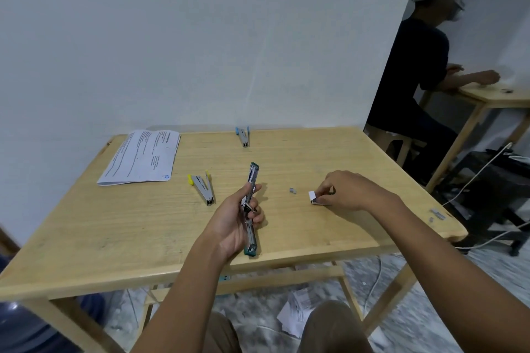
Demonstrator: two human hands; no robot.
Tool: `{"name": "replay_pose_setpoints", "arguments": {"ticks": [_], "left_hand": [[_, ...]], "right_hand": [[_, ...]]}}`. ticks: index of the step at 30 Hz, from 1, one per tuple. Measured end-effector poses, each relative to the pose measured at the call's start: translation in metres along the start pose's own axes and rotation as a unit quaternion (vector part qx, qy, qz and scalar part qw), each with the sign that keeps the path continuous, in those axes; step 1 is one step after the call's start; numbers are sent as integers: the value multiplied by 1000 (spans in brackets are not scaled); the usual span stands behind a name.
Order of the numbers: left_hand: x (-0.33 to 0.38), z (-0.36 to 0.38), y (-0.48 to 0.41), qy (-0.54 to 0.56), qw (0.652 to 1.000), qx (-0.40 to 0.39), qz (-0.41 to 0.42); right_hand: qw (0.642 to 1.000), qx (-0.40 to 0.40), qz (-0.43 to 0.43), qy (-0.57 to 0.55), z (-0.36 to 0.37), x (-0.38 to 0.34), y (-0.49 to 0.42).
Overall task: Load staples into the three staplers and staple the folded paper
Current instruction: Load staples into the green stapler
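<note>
Three staplers (243, 137) (204, 188) (253, 176), wooden table (143, 223), white wall (172, 37)

Pale wooden desk (114, 232) on my feed. There's a folded paper (140, 156) at the far-left corner, and a blue stapler (243, 136) right up by the far edge, around its middle. A yellow stapler (203, 188) lies splayed open mid-desk. Right of centre I see a small staple strip (292, 190), and just beside it a little white box (315, 199). More loose staples (437, 214) hug the right edge.
</note>
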State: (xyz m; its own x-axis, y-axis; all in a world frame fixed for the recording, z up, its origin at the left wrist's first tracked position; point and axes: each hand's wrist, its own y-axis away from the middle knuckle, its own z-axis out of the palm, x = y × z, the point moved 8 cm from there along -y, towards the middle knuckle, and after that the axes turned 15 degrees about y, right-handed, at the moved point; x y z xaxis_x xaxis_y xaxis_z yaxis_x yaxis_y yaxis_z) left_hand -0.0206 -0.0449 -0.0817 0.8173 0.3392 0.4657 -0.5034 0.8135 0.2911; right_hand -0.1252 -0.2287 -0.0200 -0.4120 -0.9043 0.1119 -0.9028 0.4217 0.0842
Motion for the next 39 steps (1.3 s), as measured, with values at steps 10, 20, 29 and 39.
{"name": "replay_pose_setpoints", "arguments": {"ticks": [10,20,29,39], "left_hand": [[0,0,0,1,1000,0,-3],[0,2,3,-4,1000,2,-3],[1,4,6,1,1000,7,6],[1,3,5,2,1000,5,9]], "right_hand": [[996,61,-1,69,0,1,0],[998,67,9,-14,-1,6,3],[992,94,13,-86,5,15,8],[997,64,-4,-51,9,15,5]]}}
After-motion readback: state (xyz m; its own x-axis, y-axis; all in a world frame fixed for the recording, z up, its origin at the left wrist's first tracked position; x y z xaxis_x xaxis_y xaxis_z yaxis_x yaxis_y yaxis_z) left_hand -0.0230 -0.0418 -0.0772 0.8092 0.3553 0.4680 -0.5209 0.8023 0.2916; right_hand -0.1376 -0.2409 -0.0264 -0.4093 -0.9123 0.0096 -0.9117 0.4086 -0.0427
